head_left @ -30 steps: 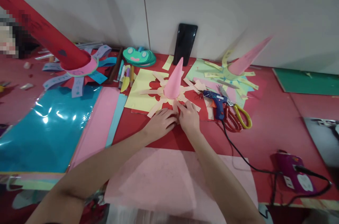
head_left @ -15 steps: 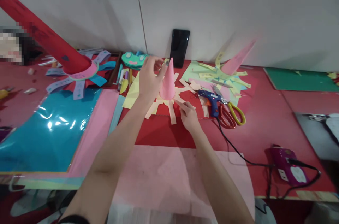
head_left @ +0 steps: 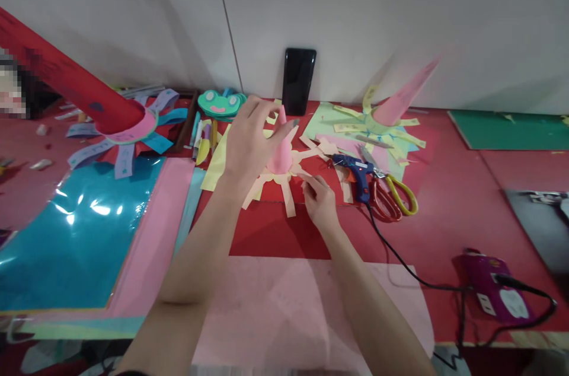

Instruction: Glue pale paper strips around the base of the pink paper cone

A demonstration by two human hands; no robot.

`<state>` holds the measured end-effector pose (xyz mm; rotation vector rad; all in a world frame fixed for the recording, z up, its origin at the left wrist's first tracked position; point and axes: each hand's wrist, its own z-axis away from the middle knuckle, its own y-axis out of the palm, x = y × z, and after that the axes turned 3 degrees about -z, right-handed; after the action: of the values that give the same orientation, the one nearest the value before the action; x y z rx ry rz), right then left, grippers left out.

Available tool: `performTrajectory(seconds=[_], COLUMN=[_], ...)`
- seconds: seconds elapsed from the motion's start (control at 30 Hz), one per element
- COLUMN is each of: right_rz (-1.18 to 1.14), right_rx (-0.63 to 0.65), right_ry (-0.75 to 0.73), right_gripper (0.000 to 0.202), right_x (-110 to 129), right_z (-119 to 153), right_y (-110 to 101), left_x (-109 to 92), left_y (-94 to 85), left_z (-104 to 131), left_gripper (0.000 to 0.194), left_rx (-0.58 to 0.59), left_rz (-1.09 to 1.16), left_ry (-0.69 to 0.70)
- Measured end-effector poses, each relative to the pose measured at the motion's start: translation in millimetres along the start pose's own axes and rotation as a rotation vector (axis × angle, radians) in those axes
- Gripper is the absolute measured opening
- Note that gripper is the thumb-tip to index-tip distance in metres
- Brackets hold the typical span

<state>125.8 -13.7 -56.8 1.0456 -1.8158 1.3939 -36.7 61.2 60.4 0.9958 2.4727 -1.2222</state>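
A pink paper cone (head_left: 281,156) stands upright on a peach scalloped base with paper strips fanning out around it. My left hand (head_left: 249,142) is beside the cone's upper part, its fingers spread apart and its thumb reaching across the front of the cone near the tip. Whether it presses on the cone I cannot tell. My right hand (head_left: 320,201) is low at the cone's right, thumb and forefinger together at the end of a peach paper strip (head_left: 303,175). Under the base lies red card (head_left: 267,233).
Right of my hands lie a blue glue gun (head_left: 362,177), scissors (head_left: 402,195) and a purple power adapter (head_left: 495,287) with a cord. A phone (head_left: 299,80) leans on the wall. A second pink cone (head_left: 406,94), a red cone (head_left: 66,73) and a blue sheet (head_left: 84,239) flank the work.
My left hand has shifted so its thumb now crosses in front of the cone near the tip. My right hand stays at the strip. The view has moved slightly.
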Motion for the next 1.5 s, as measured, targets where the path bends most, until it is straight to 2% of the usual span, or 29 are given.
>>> performTrajectory(seconds=[0.1, 0.27, 0.5, 0.87, 1.17, 1.27, 1.4, 1.5], right_rz=[0.008, 0.023, -0.027, 0.061, 0.081, 0.058, 0.028, 0.022], right_rx=[0.009, 0.017, -0.003, -0.104, -0.128, -0.114, -0.11, -0.116], right_ry=[-0.001, 0.02, 0.023, 0.062, 0.059, 0.079, 0.099, 0.101], right_gripper=[0.033, 0.032, 0.029, 0.027, 0.024, 0.025, 0.025, 0.024], right_x=[1.5, 5.1, 6.4, 12.5, 8.9, 8.1, 8.9, 9.4], right_z=[-0.2, 0.9, 1.9, 2.6, 2.5, 2.9, 3.3, 3.3], right_y=[-2.0, -4.5, -4.3, -10.9, -12.2, -11.1, -11.0, -11.3], left_x=[2.0, 4.3, 1.9, 3.6, -1.0, 3.0, 11.0, 16.1], left_y=[3.0, 3.2, -3.0, 3.7, -3.3, 2.2, 11.9, 9.8], left_z=[-0.1, -0.1, -1.5, 0.1, -0.3, 0.6, 1.8, 0.8], left_gripper=[0.019, 0.015, 0.015, 0.026, 0.025, 0.025, 0.028, 0.03], left_rx=[0.014, -0.037, -0.08, -0.089, -0.167, -0.132, -0.026, 0.064], left_rz=[-0.041, -0.058, -0.054, -0.026, 0.015, 0.052, 0.101, 0.128], left_ry=[-0.011, 0.003, -0.016, 0.005, -0.07, -0.081, -0.092, -0.1])
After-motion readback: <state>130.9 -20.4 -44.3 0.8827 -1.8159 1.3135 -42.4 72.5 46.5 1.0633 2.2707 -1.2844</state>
